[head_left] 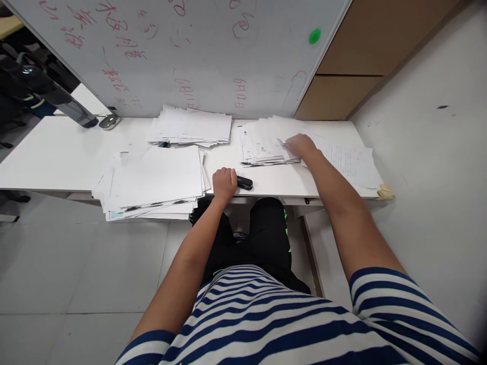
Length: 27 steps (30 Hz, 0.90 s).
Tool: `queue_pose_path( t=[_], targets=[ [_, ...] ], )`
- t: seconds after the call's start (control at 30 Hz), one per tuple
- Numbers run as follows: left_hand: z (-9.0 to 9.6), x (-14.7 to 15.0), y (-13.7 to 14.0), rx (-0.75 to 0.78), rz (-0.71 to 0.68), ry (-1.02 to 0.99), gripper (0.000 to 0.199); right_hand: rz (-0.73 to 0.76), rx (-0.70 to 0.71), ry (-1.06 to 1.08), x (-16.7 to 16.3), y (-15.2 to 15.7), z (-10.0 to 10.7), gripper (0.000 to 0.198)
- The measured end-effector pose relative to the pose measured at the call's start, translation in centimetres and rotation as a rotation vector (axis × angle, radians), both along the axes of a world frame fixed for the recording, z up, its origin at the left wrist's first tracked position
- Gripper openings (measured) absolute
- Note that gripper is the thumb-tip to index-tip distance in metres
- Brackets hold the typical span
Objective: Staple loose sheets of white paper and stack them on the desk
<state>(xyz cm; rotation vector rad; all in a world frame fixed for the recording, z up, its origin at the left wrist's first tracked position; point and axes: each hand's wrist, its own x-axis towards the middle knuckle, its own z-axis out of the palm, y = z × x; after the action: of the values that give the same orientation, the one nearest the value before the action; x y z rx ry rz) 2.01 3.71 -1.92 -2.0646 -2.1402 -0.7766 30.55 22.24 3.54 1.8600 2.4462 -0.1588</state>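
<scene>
My left hand (225, 183) rests at the desk's front edge, fingers closed around one end of a black stapler (245, 183), whose other end pokes out to the right. At the right-hand paper stack (262, 142), my right hand (301, 146) pinches a sheet of paper (282, 143), its corner lifted at the fingertips. Just left of my left hand lies a large, uneven paper stack (155, 177) that overhangs the front edge. Behind it sits another paper stack (194, 126), close to the whiteboard.
The whiteboard (213, 56) with red writing stands along the white desk's (57, 157) back edge. Printed sheets (350, 159) spread beneath my right forearm. A dark bottle (57, 91) and a computer mouse (109, 121) are at the back left. A wall (429, 167) rises on the right.
</scene>
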Motion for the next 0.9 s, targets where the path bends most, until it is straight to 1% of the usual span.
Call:
queue_pose_path(
  t=[0.1,0.2,0.43,0.57,0.67,0.8,0.9],
  targets=[
    [0.0,0.0,0.0,0.000,-0.003,-0.006,0.039,0.020,0.013,-0.024,-0.2,0.2,-0.1,0.049],
    [0.1,0.0,0.0,-0.020,-0.007,-0.024,0.039,0.024,0.023,-0.073,-0.4,0.4,-0.3,0.051],
    [0.2,0.1,-0.1,-0.036,-0.001,-0.048,0.036,0.056,0.050,-0.157,-0.7,-0.3,-0.9,0.043],
    [0.3,0.1,-0.2,-0.040,-0.005,-0.044,0.037,0.052,0.054,-0.119,-0.6,-0.6,-1.3,0.037],
    [0.4,0.1,-0.2,-0.044,-0.001,-0.041,0.037,0.045,0.054,-0.091,-0.6,-0.7,-1.4,0.036],
    [0.5,0.1,-0.1,-0.039,0.005,-0.026,0.038,0.014,0.120,-0.071,-0.8,-1.4,-0.5,0.039],
    [0.3,0.2,-0.2,-0.019,0.018,-0.024,0.039,-0.007,0.240,-0.003,-1.4,-2.9,1.3,0.039]
  ],
)
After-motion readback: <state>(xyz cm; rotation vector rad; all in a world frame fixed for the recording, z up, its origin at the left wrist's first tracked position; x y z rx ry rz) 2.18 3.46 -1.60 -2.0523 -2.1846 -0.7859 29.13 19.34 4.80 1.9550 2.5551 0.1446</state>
